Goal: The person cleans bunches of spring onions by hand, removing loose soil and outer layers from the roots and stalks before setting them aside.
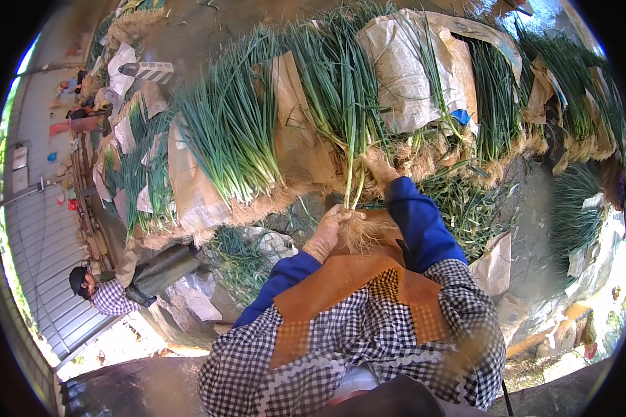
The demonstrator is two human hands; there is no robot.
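A few long spring onions (353,149) stand in front of me, with pale stalks toward me and green leaves pointing away. My left hand (329,228) is closed round their lower ends, just above the roots. A bushy tuft of tan roots (360,235) hangs below that grip, over an orange-brown apron (341,281). Farther up the same stalks, my right hand (379,171) is closed against them from the right; its fingertips are partly hidden. Right behind the hands lies a row of spring onion bundles (236,118) with roots facing me.
Brown paper sheets (292,132) and a pale sack (410,76) lie among the bundles. Loose green leaves are heaped on the ground at right (466,212) and left (240,260). Another person (111,292) in a checked top is at the far left. More bundles (577,208) lie at right.
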